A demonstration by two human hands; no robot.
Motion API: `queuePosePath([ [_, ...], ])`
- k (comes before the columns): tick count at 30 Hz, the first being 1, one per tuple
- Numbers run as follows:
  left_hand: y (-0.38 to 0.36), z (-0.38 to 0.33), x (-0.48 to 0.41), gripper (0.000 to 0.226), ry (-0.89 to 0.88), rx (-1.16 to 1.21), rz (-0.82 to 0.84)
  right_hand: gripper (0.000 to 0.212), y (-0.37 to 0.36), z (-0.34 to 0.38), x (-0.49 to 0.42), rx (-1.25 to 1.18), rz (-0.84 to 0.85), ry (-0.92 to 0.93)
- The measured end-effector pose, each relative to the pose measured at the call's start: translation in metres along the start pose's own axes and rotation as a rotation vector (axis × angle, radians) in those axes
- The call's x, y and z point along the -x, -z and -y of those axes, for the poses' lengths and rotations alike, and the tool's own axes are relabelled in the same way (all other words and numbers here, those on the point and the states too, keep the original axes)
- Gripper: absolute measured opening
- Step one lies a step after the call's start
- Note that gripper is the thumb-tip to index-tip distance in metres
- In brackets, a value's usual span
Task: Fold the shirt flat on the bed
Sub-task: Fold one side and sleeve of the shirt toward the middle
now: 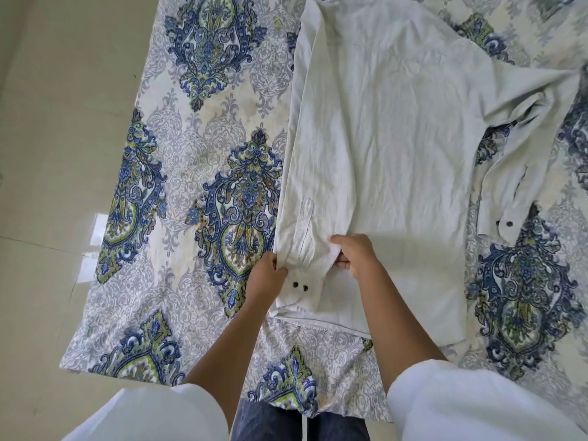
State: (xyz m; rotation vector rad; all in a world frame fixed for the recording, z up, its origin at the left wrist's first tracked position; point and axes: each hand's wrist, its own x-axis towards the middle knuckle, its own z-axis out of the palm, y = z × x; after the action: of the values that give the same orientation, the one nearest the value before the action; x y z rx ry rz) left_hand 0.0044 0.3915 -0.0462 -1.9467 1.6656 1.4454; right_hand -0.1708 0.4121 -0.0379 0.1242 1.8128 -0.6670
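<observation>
White shirt (388, 128) flat on bed (222, 138), one sleeve (296, 218) folded across.
At the cuff (302, 292), left hand (270, 270) pinches the edge; right hand (358, 254), fingers (343, 264) curled, grips the sleeve just beside.

White shirt (388, 138) lay spread on the patterned bed sheet (203, 144). One folded sleeve (297, 186) ran lengthwise along the shirt's left edge as seen, and its cuff (300, 291), with two dark buttons, sat near the shirt's hem. Left hand (265, 275) pinched the cuff's outer edge at that side of the shirt, while right hand (358, 253) gripped bunched sleeve fabric just inboard, over the shirt's body. Loose sleeve (496, 186) sprawled crumpled off the shirt's right side, one dark button visible at its end.
</observation>
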Motion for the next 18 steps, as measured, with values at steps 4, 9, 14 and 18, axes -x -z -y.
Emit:
queuePosePath([
  [4, 0.002, -0.012, -0.002, 0.026, -0.080, -0.202, -0.142, 0.011, 0.001, 0.033, -0.008, -0.137, -0.048, 0.116],
  [9, 0.001, -0.043, -0.023, 0.044, -0.428, -0.489, -0.357, 0.046, 0.005, 0.068, -0.031, -0.137, -0.023, 0.110],
  [14, 0.011, -0.068, -0.059, 0.042, -0.619, -0.815, -0.276, 0.024, 0.013, 0.091, -0.051, -0.237, -0.040, 0.059],
  [18, 0.023, -0.089, -0.080, 0.035, -0.507, -0.695, -0.345, 0.022, 0.023, 0.109, -0.066, -0.159, -0.175, 0.163],
])
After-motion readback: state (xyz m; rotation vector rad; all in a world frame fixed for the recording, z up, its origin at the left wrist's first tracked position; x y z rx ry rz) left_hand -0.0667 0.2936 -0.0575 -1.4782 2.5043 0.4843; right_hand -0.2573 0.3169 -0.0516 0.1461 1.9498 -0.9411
